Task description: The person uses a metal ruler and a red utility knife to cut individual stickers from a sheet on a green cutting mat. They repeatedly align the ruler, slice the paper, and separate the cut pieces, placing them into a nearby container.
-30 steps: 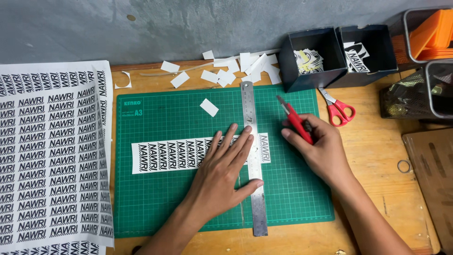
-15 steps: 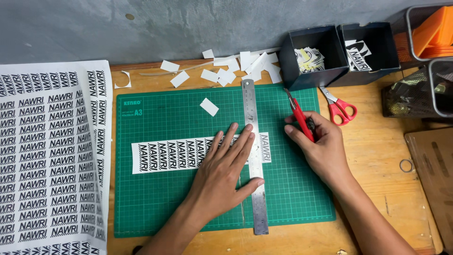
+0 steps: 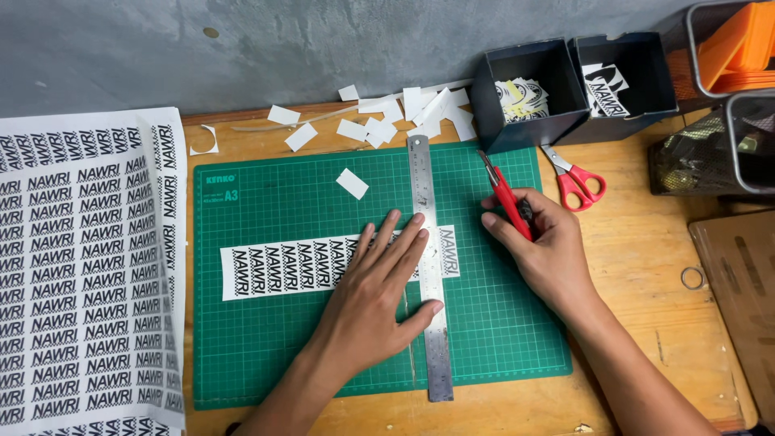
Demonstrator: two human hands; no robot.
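My left hand (image 3: 378, 295) lies flat with spread fingers on a steel ruler (image 3: 428, 274) and on a white strip of printed stickers (image 3: 282, 266). Both rest on a green cutting mat (image 3: 266, 347). The ruler runs upright across the strip's right end. My right hand (image 3: 545, 250) grips a red utility knife (image 3: 504, 194), held just to the right of the ruler, blade end pointing up and away from the strip. One small cut sticker piece (image 3: 352, 183) lies on the mat above the strip.
A large printed sticker sheet (image 3: 81, 274) covers the left side. Several cut paper scraps (image 3: 395, 113) lie behind the mat. Two dark boxes (image 3: 529, 97) hold stickers. Red scissors (image 3: 575, 178) lie at right, with mesh bins (image 3: 710, 153) and orange items (image 3: 743, 48) beyond. A metal ring (image 3: 692, 278) sits on the wooden table.
My right hand with the knife has shifted slightly up and right, away from the ruler's edge. The left hand, ruler and strip have stayed put.
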